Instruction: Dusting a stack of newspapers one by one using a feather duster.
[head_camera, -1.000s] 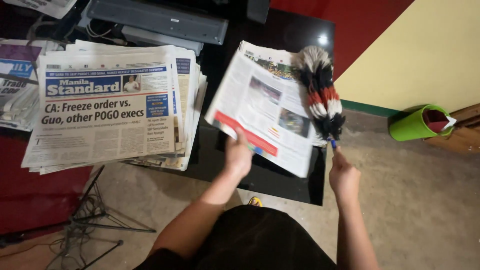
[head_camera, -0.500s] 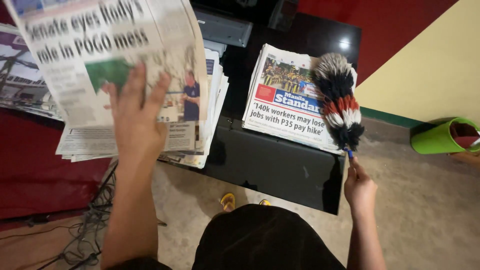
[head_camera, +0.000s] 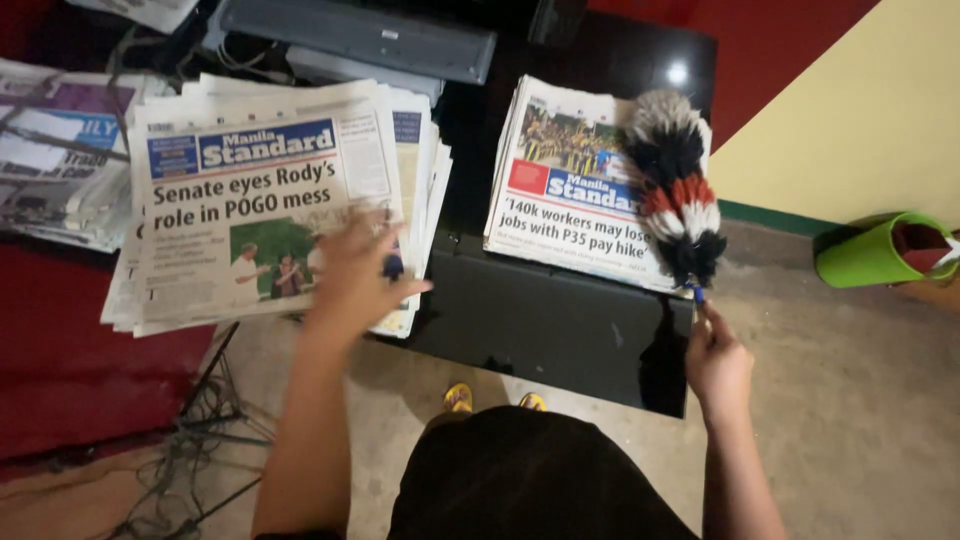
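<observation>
A feather duster (head_camera: 675, 185) is held by its thin handle in the closed right hand (head_camera: 717, 365), its soft, light plumes resting on a folded newspaper (head_camera: 560, 180) beyond the grip. The left hand (head_camera: 352, 275) lies open-fingered on the limp, slippery newspaper stack (head_camera: 250, 200) on the counter (head_camera: 545, 320).

One camera sits on my head and looks steeply down past my chest, close over the glossy black worktop (head_camera: 560, 320). My forearms enter from the bottom edge. The view takes in the worktop's near edge, the grey concrete floor (head_camera: 850, 400) below, and the yellow wall (head_camera: 860, 110) at upper right.
</observation>
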